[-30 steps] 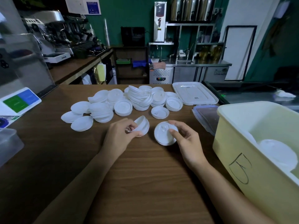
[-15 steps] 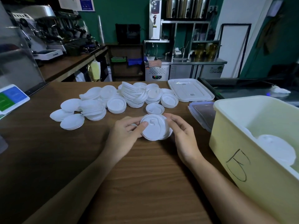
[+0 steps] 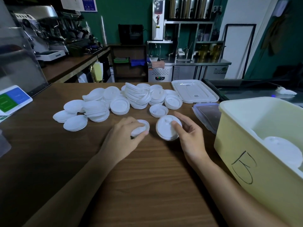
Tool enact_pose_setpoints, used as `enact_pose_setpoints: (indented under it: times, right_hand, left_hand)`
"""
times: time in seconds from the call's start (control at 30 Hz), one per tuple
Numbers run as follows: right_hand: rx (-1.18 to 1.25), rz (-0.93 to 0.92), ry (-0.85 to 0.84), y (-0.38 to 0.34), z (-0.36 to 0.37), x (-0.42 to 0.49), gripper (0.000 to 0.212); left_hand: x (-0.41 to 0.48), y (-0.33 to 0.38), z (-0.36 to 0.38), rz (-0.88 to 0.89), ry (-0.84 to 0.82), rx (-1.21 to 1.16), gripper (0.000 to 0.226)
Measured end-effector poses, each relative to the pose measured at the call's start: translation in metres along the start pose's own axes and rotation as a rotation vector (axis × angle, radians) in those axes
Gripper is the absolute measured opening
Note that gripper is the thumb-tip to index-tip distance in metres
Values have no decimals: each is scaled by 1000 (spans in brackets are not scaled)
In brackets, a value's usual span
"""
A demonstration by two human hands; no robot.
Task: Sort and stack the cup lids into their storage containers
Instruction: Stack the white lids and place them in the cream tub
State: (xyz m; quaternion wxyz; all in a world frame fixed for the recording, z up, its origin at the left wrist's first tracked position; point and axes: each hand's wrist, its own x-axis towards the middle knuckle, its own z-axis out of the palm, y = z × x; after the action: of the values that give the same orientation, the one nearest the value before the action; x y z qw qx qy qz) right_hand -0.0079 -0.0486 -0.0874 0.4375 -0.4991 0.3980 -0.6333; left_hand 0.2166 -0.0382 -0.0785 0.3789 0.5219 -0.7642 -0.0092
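Just before the lid pile [image 3: 137,95], small lid [image 3: 142,127] gripped by left hand [image 3: 123,140], larger lid [image 3: 164,131] by right hand [image 3: 191,139].

We see the left hand [image 3: 127,138] gripping a small lid stack [image 3: 141,128]; the right hand [image 3: 191,136] holds one lid [image 3: 165,131]; the yellow bin [image 3: 255,145] stands beside, right of it.

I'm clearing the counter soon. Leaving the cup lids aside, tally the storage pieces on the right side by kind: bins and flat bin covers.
yellow bin: 1
flat covers: 2 (white cover, clear blue-edged cover)
Total: 3
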Motion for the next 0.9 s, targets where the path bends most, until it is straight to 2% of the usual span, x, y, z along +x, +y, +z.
enact_pose_setpoints:
  times: [0.1, 0.27, 0.57, 0.77, 0.9]
  right_hand:
    - [-69, -43, 7, 1, -2, 1, 28]
    - [-122, -16, -12, 1, -2, 0, 29]
    - [-179, -22, -18, 2, -3, 0, 31]
    - [-111, 8, 15, 2, -2, 1, 19]
    - [-96, 15, 16, 0, 0, 2, 24]
  left_hand:
    - [-1, -12, -3, 38, -134, 119, 20]
    - [2, -14, -3, 22, -112, 123, 9]
    - [5, -5, -6, -220, -42, -183, 29]
    - [7, 7, -14, -345, -11, -418, 24]
    - [11, 12, -16, -433, 26, -553, 20]
